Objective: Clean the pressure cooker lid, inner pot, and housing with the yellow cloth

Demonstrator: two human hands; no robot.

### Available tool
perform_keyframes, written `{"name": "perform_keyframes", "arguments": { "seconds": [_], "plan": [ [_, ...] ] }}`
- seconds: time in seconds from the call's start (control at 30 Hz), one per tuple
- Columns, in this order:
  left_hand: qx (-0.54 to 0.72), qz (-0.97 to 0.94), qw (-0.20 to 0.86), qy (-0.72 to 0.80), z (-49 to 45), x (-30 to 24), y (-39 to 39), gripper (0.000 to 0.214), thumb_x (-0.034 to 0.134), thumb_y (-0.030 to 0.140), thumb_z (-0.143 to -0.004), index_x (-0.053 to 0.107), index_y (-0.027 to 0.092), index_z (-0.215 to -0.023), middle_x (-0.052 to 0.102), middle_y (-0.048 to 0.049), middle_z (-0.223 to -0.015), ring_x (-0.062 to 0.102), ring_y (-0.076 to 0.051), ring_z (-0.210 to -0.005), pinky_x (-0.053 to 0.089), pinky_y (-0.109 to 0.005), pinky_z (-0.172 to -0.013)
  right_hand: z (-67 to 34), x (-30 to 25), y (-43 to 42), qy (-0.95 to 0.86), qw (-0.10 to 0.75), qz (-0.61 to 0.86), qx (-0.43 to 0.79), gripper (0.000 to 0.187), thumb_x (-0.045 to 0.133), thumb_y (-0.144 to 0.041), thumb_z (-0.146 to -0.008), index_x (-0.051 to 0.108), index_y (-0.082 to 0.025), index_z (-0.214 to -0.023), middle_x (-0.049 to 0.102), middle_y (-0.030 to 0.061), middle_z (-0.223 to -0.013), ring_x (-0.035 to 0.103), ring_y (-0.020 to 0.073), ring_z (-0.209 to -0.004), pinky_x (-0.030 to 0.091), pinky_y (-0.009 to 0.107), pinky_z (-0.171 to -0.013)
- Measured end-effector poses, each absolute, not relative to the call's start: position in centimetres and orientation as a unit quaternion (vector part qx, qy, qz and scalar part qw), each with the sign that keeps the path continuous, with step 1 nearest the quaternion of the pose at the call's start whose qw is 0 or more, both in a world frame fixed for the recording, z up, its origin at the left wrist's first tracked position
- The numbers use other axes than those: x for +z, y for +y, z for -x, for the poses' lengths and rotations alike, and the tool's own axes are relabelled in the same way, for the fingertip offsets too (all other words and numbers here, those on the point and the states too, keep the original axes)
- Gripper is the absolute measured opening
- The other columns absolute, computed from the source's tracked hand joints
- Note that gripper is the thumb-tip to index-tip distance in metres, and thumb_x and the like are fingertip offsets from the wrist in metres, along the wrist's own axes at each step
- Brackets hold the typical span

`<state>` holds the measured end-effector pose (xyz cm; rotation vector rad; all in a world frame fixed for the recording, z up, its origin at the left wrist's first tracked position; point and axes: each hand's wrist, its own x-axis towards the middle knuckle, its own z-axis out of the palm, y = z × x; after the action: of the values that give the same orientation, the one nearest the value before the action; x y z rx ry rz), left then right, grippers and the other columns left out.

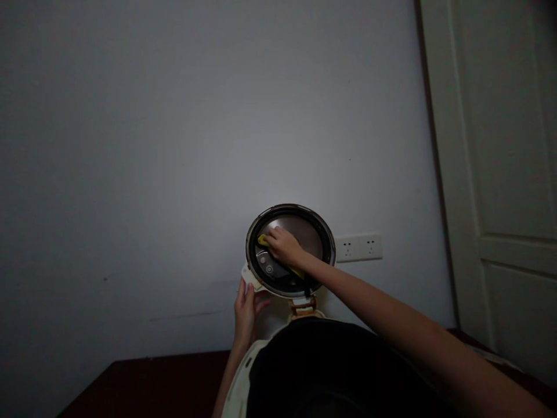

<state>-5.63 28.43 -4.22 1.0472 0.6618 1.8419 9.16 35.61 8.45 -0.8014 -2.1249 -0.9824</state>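
Observation:
A rice cooker [241, 380] is at the bottom of the view, its dark inner pot [322, 354] facing up. Its round lid [310, 232] is raised upright on the hinge [303, 306], with the metal inner side towards me. My left hand [246, 307] grips the white tab at the lid's lower left edge, thumb in front and some fingers behind. My right hand [285, 246] is closed on a yellow cloth [262, 240] and presses it to the lid's inner face. Most of the cloth is hidden under that hand.
A dark red table [165, 383] carries the cooker. Behind it rises a pale wall [195, 145] with a double power socket [359, 248] right of the lid. A panelled door [505, 174] stands at the right. The light is dim.

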Motion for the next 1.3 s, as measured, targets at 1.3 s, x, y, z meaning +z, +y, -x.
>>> {"name": "perform_keyframes", "arguments": {
  "seconds": [1.3],
  "plan": [
    [0.735, -0.414, 0.460, 0.276, 5.7, -3.9, 28.1, 0.062, 0.067, 0.034, -0.077, 0.044, 0.025, -0.134, 0.064, -0.0098, -0.113, 0.068, -0.017, -0.072, 0.056, -0.027, -0.058, -8.7, 11.1, 34.7, -0.790, 0.271, 0.383, -0.395, 0.024, 0.037, -0.015, -0.092, 0.058, -0.013, -0.104, 0.056, 0.0124, -0.109, 0.048, 0.0214, -0.100, 0.047, 0.029, -0.071]
  ]
}}
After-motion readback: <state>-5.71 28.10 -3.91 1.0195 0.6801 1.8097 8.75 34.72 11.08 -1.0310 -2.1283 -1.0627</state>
